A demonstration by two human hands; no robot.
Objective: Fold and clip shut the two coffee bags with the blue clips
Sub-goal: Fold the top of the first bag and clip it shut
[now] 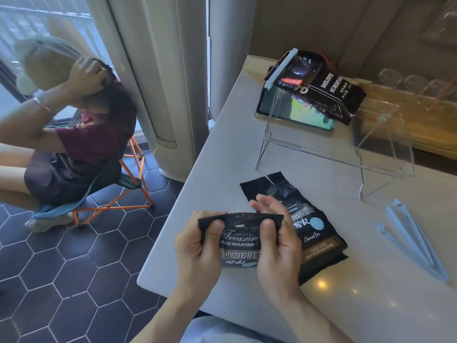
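While both hands (pixel 237 243) pinch one coffee bag (pixel 238 240) at the table (pixel 346 305) edge, blue clips (pixel 415 240) lie well apart.

- Three black coffee bags: one held (pixel 238 240), one flat on the counter (pixel 314 229), one on the clear stand (pixel 329 92).
- Two loose blue clips, crossing near the counter's right edge: (pixel 420 233), (pixel 405 246).
- One pale clip on the far bag (pixel 280 68).
- One clear acrylic stand (pixel 333 149).
- One tablet (pixel 279 112).
- Two hands: left (pixel 197 251), right (pixel 277 248).
- One seated person (pixel 81 134).
- One folding chair (pixel 118 184).
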